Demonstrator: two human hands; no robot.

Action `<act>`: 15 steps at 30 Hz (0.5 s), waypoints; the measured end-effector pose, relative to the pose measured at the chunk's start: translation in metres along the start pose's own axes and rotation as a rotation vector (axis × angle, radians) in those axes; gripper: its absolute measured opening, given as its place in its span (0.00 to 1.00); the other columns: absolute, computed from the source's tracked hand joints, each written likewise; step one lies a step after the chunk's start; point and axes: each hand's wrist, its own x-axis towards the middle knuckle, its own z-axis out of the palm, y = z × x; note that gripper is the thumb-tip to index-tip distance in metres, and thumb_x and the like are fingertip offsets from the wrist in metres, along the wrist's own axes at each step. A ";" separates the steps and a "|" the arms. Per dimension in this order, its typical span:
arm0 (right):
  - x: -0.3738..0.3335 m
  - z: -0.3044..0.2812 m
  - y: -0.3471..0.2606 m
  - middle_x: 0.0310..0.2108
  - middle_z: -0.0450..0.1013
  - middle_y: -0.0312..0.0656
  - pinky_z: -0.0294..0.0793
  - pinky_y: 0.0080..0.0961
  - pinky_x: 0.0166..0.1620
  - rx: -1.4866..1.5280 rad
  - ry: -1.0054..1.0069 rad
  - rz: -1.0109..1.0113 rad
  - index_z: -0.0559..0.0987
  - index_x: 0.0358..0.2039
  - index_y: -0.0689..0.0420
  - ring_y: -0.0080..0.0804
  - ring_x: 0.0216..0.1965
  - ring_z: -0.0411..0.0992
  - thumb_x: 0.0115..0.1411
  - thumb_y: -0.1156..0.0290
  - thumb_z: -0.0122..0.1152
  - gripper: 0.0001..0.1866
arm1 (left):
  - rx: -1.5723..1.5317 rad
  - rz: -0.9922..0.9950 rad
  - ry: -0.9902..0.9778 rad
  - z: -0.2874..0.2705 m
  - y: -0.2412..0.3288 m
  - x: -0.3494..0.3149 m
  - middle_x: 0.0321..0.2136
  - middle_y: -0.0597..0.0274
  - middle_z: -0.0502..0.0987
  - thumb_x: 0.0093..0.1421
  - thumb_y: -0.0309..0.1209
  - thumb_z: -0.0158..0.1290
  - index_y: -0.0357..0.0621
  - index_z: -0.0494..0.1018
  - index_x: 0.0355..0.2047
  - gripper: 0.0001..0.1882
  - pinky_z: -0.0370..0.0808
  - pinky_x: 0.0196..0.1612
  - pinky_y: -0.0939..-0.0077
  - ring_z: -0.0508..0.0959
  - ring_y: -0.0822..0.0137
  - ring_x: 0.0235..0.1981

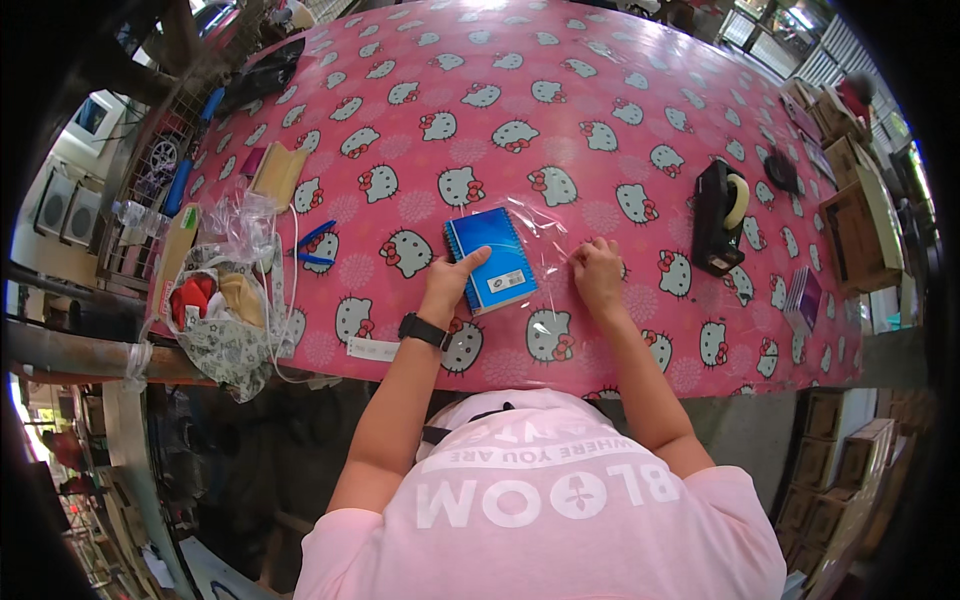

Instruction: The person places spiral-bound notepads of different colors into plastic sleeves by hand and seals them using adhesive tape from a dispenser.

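A blue spiral notebook [503,252] lies tilted on the pink patterned tablecloth in front of me, its coil along the left side and a white label near its lower corner. My left hand [452,282] grips its left edge, the thumb pressed flat on the cover. Clear plastic film [546,232] spreads from the notebook's right side, glinting in the light. My right hand [598,272] pinches at the film's right edge with fingers closed; the exact hold is hard to see.
On the right stands a black tape dispenser [712,228], with a small purple stack [803,300] and cardboard boxes [858,240] beyond. Blue-handled scissors [316,245] lie at left, near a patterned cloth bag [225,345] and crumpled clear plastic [242,225]. A white strip [372,348] lies near the front edge.
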 end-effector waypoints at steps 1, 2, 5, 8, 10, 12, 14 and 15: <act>0.000 0.000 0.000 0.28 0.71 0.39 0.67 0.33 0.36 0.150 0.017 0.035 0.76 0.25 0.59 0.34 0.34 0.68 0.49 0.71 0.63 0.07 | 0.001 -0.006 -0.048 -0.002 0.002 0.002 0.34 0.52 0.76 0.44 0.43 0.65 0.31 0.71 0.38 0.29 0.74 0.36 0.76 0.77 0.68 0.35; 0.001 0.000 0.000 0.26 0.71 0.38 0.68 0.29 0.33 0.301 0.036 0.070 0.75 0.25 0.59 0.31 0.30 0.69 0.49 0.72 0.63 0.06 | 0.014 0.046 -0.032 0.000 -0.002 0.000 0.34 0.52 0.76 0.44 0.43 0.65 0.31 0.71 0.38 0.30 0.74 0.37 0.76 0.77 0.68 0.35; -0.015 -0.032 0.018 0.21 0.69 0.35 0.66 0.20 0.23 0.711 -0.042 0.361 0.74 0.29 0.59 0.22 0.20 0.67 0.49 0.78 0.62 0.07 | 0.036 0.143 -0.101 0.019 -0.005 -0.022 0.35 0.54 0.76 0.45 0.43 0.65 0.31 0.70 0.40 0.31 0.73 0.39 0.75 0.76 0.68 0.34; -0.025 -0.059 0.057 0.20 0.68 0.32 0.63 0.15 0.20 0.706 -0.067 0.390 0.71 0.34 0.59 0.16 0.19 0.64 0.50 0.80 0.61 0.11 | -0.085 0.024 -0.314 0.058 -0.002 -0.031 0.38 0.59 0.75 0.48 0.42 0.62 0.35 0.69 0.43 0.28 0.72 0.41 0.77 0.75 0.70 0.37; -0.029 -0.069 0.076 0.21 0.69 0.34 0.64 0.16 0.20 0.671 -0.082 0.431 0.70 0.39 0.60 0.17 0.19 0.65 0.48 0.82 0.62 0.17 | -0.010 -0.002 -0.294 0.080 -0.004 -0.032 0.37 0.57 0.75 0.49 0.42 0.62 0.33 0.69 0.42 0.28 0.73 0.40 0.77 0.76 0.70 0.36; -0.033 -0.083 0.085 0.21 0.69 0.34 0.64 0.16 0.20 0.714 -0.127 0.472 0.69 0.40 0.60 0.17 0.19 0.65 0.47 0.82 0.62 0.18 | 0.026 -0.010 -0.294 0.097 -0.007 -0.030 0.37 0.56 0.75 0.49 0.42 0.62 0.33 0.69 0.42 0.27 0.74 0.38 0.77 0.76 0.69 0.34; -0.036 -0.088 0.099 0.21 0.69 0.35 0.64 0.16 0.20 0.704 -0.103 0.522 0.69 0.41 0.61 0.18 0.18 0.66 0.47 0.82 0.62 0.20 | 0.019 -0.041 -0.303 0.109 -0.012 -0.024 0.35 0.54 0.76 0.47 0.44 0.62 0.31 0.69 0.41 0.30 0.76 0.35 0.77 0.78 0.68 0.31; -0.038 -0.090 0.106 0.21 0.69 0.35 0.64 0.16 0.20 0.699 -0.092 0.545 0.69 0.42 0.61 0.18 0.18 0.66 0.47 0.82 0.62 0.20 | 0.014 -0.048 -0.308 0.115 -0.014 -0.022 0.34 0.52 0.76 0.46 0.45 0.63 0.30 0.69 0.39 0.31 0.76 0.34 0.77 0.78 0.68 0.31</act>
